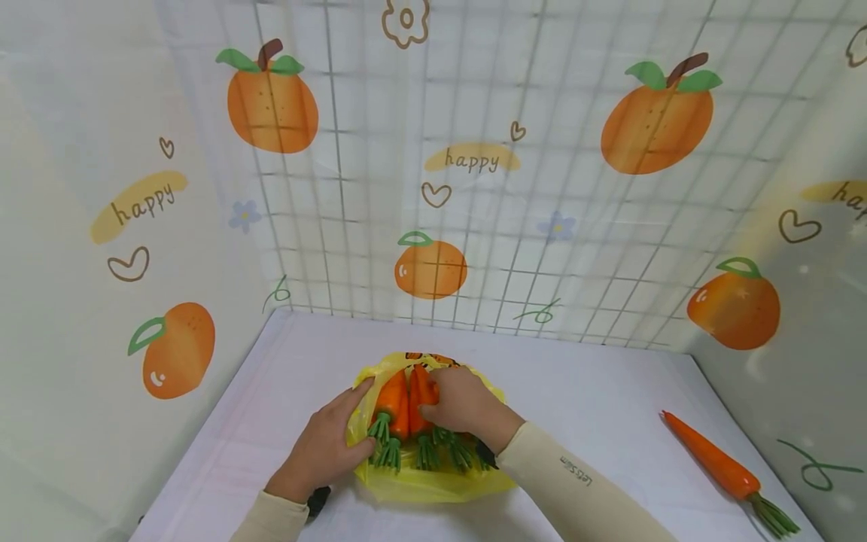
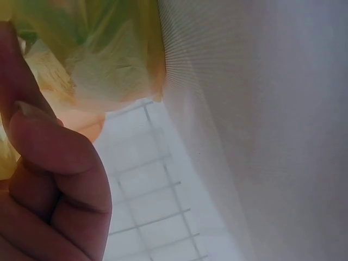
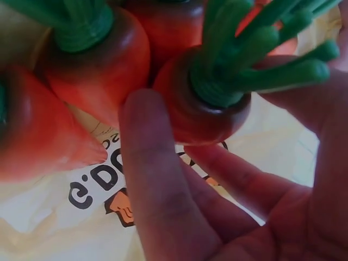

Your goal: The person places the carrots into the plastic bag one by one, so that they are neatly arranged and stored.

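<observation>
A yellow plastic bag (image 1: 433,488) lies spread open on the table, with several orange carrots (image 1: 391,395) with green stem tops inside. My left hand (image 1: 330,439) holds the bag's left side, fingers along the rim and thumb near the stems; the left wrist view has its fingers curled beside the yellow film. Reaching in from the right, my right hand (image 1: 467,399) grips a carrot (image 3: 182,106) between fingers and thumb. Other carrots crowd against it in the right wrist view. Part of the gripped carrot is hidden behind the hand in the head view.
A single carrot (image 1: 714,459) lies on the white table (image 1: 582,376) at the right, near its edge. Behind the table stands a wire grid (image 1: 501,248) under a sheet printed with oranges. Similar sheeting lines both sides.
</observation>
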